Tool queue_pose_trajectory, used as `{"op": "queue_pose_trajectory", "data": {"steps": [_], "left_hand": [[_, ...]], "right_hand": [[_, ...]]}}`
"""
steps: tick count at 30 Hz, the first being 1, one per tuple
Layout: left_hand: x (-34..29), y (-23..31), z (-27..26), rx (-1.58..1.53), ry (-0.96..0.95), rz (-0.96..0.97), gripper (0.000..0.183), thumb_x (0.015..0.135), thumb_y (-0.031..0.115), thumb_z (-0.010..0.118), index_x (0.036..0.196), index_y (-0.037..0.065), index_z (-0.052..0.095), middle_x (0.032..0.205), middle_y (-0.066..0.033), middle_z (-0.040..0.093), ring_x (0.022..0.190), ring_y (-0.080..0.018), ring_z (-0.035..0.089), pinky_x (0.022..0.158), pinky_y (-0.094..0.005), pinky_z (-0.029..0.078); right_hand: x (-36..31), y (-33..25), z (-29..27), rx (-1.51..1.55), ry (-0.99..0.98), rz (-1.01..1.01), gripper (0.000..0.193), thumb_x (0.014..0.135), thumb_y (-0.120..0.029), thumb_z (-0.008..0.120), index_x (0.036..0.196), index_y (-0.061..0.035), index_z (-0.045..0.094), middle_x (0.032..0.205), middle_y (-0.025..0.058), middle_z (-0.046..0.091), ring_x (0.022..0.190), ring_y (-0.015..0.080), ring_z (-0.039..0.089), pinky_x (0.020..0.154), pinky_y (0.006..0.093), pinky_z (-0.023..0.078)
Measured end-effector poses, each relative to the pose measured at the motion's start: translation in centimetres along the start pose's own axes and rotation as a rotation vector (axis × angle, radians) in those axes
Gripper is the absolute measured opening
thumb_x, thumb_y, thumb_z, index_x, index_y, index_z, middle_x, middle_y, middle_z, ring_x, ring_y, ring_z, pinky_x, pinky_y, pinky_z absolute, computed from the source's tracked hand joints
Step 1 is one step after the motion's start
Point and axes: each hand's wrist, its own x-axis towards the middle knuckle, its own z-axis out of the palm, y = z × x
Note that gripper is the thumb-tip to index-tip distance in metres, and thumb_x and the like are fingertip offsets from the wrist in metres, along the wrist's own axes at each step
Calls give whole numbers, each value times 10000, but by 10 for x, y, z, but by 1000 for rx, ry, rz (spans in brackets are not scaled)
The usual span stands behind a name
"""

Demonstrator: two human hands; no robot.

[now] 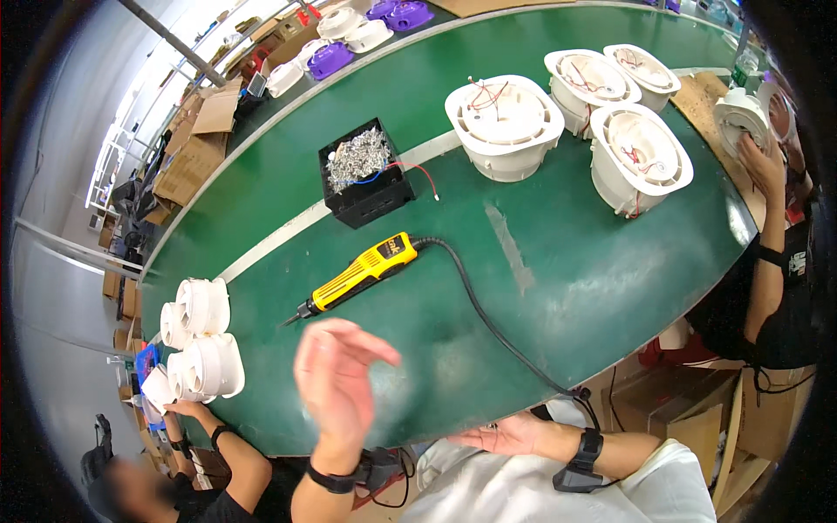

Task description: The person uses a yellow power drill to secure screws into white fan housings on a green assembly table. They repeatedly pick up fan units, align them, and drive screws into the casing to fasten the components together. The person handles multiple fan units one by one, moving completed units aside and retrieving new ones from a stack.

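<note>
My left hand (336,379) is raised over the near part of the green table, fingers loosely bent and apart, with nothing visible in it. My right hand (504,434) lies palm up by the table's near edge, close to my lap, its fingers stretched out. A yellow electric screwdriver (366,271) rests just beyond my left hand, its bit towards the left and its black cable (478,305) curving to the near edge. Farther back stands a black box (370,205) full of small metal screws, with a red and blue wire draped over it.
Several white plastic housings (506,131) with red wires stand at the far right. More white round parts (205,305) sit at the left edge, beside one co-worker's arm (227,440). Another co-worker's hand (763,170) holds a white part at right. Purple housings (331,59) lie beyond.
</note>
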Motion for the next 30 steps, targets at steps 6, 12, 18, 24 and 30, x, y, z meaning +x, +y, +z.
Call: {"op": "queue_pose_trajectory", "data": {"steps": [6,12,18,24,30], "left_hand": [[18,32,-40,15,129,245,245,957,241,446,960,5,513,709,-131,578,606,-228,576,554,-345,501],[-5,7,-70,131,74,131,214,945,182,497,934,-24,554,776,-148,638,647,-212,630,620,-327,532],[-25,18,-80,380,19,51,155,935,80,503,995,-37,584,837,-133,663,727,-186,643,688,-292,529],[-13,84,-141,1072,289,460,359,792,41,611,1149,15,580,1179,-196,574,1116,-337,537,946,-390,429],[67,94,-279,1782,717,40,608,847,494,523,1330,128,474,1434,-261,283,1337,-422,249,1074,-559,194]], "right_hand": [[-41,19,6,-463,13,440,427,975,-413,420,630,-168,365,531,-67,256,393,66,195,349,226,153],[-32,-63,184,-1925,-45,-683,521,996,-376,378,594,-46,401,496,26,386,455,178,352,445,340,320],[111,-163,313,-2499,455,-1580,322,910,-259,463,771,-30,641,725,186,643,671,354,644,591,456,525],[160,-192,305,-2764,781,-1625,214,866,-252,563,817,-57,636,933,137,589,674,284,647,597,388,521],[143,-173,294,-2720,683,-1773,165,759,-79,579,913,-30,547,921,130,560,681,276,645,579,374,531]]}}
